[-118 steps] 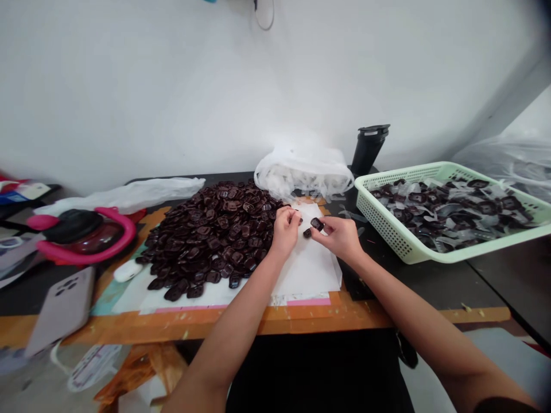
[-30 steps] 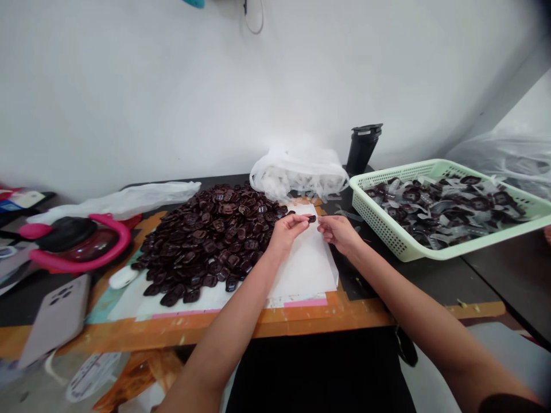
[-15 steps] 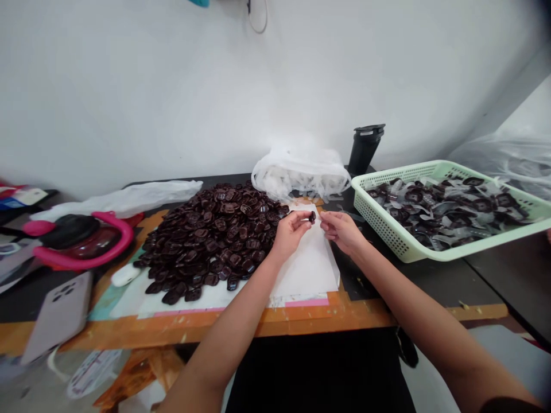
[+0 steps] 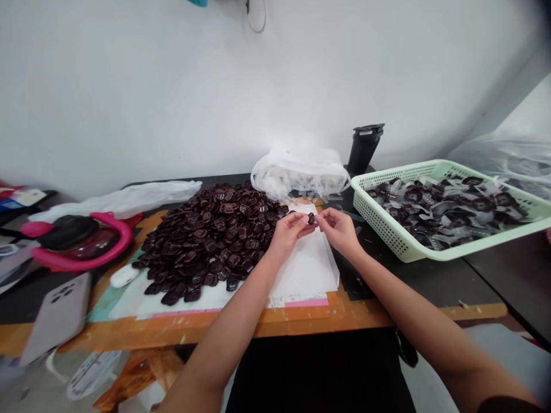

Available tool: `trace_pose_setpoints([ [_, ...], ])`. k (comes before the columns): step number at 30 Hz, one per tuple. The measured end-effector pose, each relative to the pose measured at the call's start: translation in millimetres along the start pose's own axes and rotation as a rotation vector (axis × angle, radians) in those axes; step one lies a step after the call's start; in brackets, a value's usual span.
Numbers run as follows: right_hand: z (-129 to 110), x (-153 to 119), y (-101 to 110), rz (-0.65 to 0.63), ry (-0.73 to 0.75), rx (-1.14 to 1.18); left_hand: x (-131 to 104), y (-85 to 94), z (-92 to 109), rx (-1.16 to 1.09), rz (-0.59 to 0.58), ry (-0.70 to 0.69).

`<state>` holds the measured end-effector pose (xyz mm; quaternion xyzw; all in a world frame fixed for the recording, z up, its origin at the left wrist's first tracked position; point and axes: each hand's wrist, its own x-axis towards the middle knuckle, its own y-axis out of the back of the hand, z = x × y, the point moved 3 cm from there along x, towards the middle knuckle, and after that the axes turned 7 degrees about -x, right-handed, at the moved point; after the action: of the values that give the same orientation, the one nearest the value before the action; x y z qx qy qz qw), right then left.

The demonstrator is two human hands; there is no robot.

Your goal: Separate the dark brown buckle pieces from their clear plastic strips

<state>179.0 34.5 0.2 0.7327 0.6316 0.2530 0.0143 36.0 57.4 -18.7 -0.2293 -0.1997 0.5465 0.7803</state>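
- At the center of the frame, a person's left hand [image 4: 289, 234] is grasping a small dark piece [image 4: 311, 218] between thumb and fingers.
- Just right of center, the right hand [image 4: 340, 230] is meeting the piece's right edge, its thumb and forefinger drawing close together; whether they are gripping the piece or something thin beside it, one cannot tell.
- Both hands are hovering over white paper [image 4: 305, 269], which is covering part of a black table [image 4: 413, 287] edged in orange tape.
- Left of center, a pile [image 4: 215, 241] of similar dark brown pieces is spreading across the paper, its right side lying near the left hand.
- At right, a pale green basket [image 4: 400, 246] is holding more dark pieces mixed with translucent strips.
- Behind the hands, a white bag [image 4: 299, 172] is lying open, with a black tumbler [image 4: 365, 149] standing to its right.
- At lower left, a phone [image 4: 58, 315] is sitting near the table's front edge, below a pink-handled bottle [image 4: 77, 261].
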Motion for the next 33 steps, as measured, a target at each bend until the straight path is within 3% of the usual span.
trace_pose_setpoints([
  [6, -7.9, -6.3, 4.3, 0.135, 0.071, -0.099, 1.4, 2.3, -0.6, -0.048, -0.005, -0.037],
  [15, -11.4, -10.7, 2.2, 0.173, 0.112, -0.292, -1.0, -1.6, 3.8, -0.072, 0.015, -0.075],
  [22, -10.6, -10.1, 1.4, 0.167, 0.120, -0.228, -1.5, -2.7, 3.0, -0.055, 0.004, -0.112],
  [28, -9.2, -9.3, -0.7, 0.119, 0.119, -0.164, 1.5, -0.2, 2.5, 0.006, 0.066, -0.174],
  [33, -9.2, -10.3, -2.4, 0.078, 0.138, -0.171, 1.6, -0.8, 0.8, 0.029, 0.012, -0.198],
])
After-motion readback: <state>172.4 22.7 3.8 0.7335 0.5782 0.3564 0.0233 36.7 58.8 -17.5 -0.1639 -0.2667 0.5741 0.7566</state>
